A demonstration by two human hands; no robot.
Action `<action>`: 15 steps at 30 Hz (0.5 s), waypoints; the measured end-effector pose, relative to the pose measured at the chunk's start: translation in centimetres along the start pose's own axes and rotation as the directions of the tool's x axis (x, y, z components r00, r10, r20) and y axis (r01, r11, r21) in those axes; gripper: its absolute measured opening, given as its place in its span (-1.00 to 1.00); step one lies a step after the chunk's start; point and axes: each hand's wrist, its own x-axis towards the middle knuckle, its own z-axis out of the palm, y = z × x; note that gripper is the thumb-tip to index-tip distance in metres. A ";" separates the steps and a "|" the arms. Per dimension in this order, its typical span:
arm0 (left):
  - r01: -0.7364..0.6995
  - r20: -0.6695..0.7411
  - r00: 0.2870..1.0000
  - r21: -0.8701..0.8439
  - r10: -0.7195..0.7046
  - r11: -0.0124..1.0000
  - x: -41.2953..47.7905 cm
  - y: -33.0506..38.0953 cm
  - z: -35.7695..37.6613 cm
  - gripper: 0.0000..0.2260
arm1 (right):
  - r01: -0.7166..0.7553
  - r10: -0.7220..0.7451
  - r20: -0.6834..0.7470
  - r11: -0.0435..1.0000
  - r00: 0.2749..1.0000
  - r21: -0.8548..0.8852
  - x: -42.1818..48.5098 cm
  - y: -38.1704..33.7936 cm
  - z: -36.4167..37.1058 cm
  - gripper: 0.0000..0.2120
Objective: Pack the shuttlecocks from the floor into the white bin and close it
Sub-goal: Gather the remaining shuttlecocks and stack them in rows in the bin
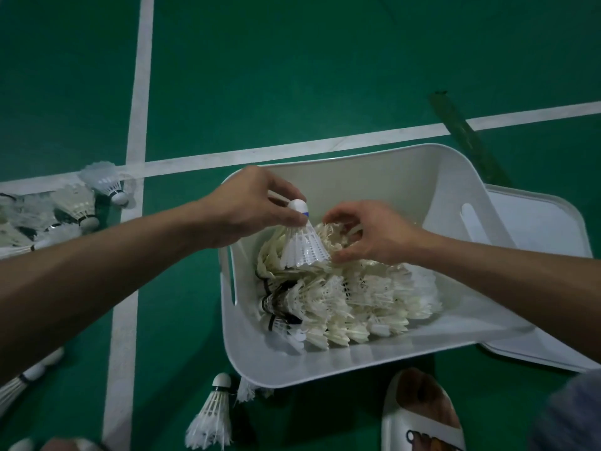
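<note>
The right hand [367, 232] curls over the feathered heap of shuttlecocks [357, 304] in the white bin [325, 369]. Its fingertips are buried among feathers, so whether it grips one cannot be told. The bin hides part of the lid [546, 222] lying just behind it. The left hand [257, 203] pinches a plastic shuttlecock [304, 249] by its cork above the heap, long axis nearly upright, cork up and skirt down. Loose shuttlecocks [74, 203] lie on the green floor [292, 76] at left, blurred and cut off.

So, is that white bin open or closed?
Open: the white bin has no cover on, its lid lies on the floor at its right, and shuttlecocks inside show.
</note>
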 end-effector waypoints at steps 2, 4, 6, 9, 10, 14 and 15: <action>-0.005 0.000 1.000 -0.017 0.005 1.000 0.1 0.0 0.1 -0.81 | -0.005 0.005 0.003 0.999 1.000 0.043 0.0 0.3 0.1 -0.35; -0.005 -0.005 1.000 -0.073 0.004 0.997 0.2 0.1 0.2 -0.81 | -0.020 0.019 0.005 0.995 1.000 0.100 -0.2 0.7 0.1 -0.30; 0.013 -0.008 1.000 -0.164 -0.014 0.986 0.4 0.2 0.3 -0.80 | -0.028 0.026 0.016 0.989 1.000 0.145 -0.6 1.1 -0.2 -0.23; 0.049 0.042 0.998 -0.329 -0.037 0.943 0.8 0.6 0.4 -0.81 | -0.030 0.026 0.025 0.989 0.999 0.147 -1.1 1.4 -0.9 -0.15; 0.069 0.070 0.997 -0.399 -0.045 0.914 0.9 0.7 0.5 -0.82 | -0.032 0.029 0.023 0.988 0.999 0.154 -1.2 1.5 -1.2 -0.13; 0.106 0.076 0.994 -0.543 -0.077 0.833 1.2 1.3 1.3 -0.83 | -0.007 0.004 0.011 0.960 1.000 0.279 -1.9 2.0 -2.1 -0.03; 0.096 0.056 0.995 -0.511 -0.078 0.854 1.3 1.5 1.8 -0.86 | 0.015 -0.013 -0.006 0.947 1.000 0.322 -2.2 2.1 -2.3 -0.04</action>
